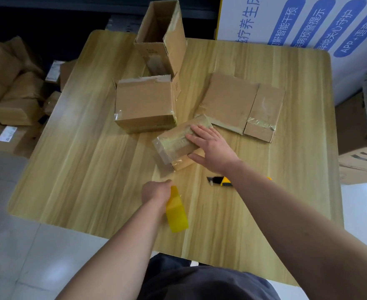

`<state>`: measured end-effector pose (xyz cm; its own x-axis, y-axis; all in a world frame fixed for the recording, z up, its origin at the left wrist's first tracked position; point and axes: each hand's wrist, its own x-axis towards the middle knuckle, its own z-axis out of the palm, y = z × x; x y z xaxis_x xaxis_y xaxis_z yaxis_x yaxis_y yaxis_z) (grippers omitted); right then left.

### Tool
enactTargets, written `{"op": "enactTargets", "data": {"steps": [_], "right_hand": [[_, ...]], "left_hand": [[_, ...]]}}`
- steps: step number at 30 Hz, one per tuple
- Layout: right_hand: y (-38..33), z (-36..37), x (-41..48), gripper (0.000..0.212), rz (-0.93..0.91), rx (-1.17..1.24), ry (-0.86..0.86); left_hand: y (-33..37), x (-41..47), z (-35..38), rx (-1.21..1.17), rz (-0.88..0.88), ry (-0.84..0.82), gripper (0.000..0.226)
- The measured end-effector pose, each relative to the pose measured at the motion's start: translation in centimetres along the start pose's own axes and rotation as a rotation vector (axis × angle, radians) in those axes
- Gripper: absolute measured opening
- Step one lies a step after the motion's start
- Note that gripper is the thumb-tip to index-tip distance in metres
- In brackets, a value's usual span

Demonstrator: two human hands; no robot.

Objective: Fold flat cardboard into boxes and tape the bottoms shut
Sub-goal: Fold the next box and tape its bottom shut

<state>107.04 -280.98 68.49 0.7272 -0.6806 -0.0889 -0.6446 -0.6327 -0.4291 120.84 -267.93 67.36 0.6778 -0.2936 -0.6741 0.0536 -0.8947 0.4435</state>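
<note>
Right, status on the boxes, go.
Right hand flat on the small taped box, pinning it. Left hand closed on the yellow tape strip, pulled toward the table edge. Utility knife under right forearm. Flat cardboard waiting.

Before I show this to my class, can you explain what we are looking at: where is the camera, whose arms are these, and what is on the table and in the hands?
There is one picture, taken by a camera worn on a person's head, looking down, so the arms are the wearer's own. No machine is involved.

The right hand lies flat on a small taped box. The left hand is closed around a yellow tape roll, with clear tape apparently stretched up to that box.

On the wooden table there are also a closed box, a tall open box, a flat piece of cardboard and a yellow and black utility knife.
</note>
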Motion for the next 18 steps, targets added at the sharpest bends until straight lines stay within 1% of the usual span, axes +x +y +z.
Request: {"op": "enactTargets", "data": {"steps": [2,5,7,9,11,13,16,18], "right_hand": [[0.0,0.2,0.3,0.068,0.019,0.028,0.033],[-0.9,1.3,-0.1,0.076,0.085,0.025,0.115],[-1.4,2.0,-0.1,0.078,0.120,-0.010,0.159],[-1.5,2.1,0.0,0.077,0.120,-0.064,0.187],[-1.3,2.2,0.1,0.075,0.097,-0.135,0.209],[-1.2,2.6,0.2,0.072,0.069,-0.212,0.218],[-1.3,3.2,0.1,0.071,0.071,-0.204,0.250],[-1.4,3.4,0.0,0.072,0.085,-0.178,0.258]], "left_hand": [[-1.1,0.5,-0.8,0.000,-0.003,-0.049,0.034],[-2.0,1.0,-2.2,-0.030,0.076,-0.093,0.026],[-1.9,1.4,-3.2,-0.091,0.105,-0.083,0.018],[-1.4,2.2,-4.5,-0.151,0.100,-0.043,0.018],[-0.9,2.8,-5.8,-0.151,0.150,0.016,0.018],[-0.3,3.2,-6.8,-0.141,0.280,0.078,0.019],[0.1,3.3,-7.8,-0.047,0.507,0.137,0.013],[-0.4,3.7,-8.2,0.078,0.726,0.186,0.008]]}}
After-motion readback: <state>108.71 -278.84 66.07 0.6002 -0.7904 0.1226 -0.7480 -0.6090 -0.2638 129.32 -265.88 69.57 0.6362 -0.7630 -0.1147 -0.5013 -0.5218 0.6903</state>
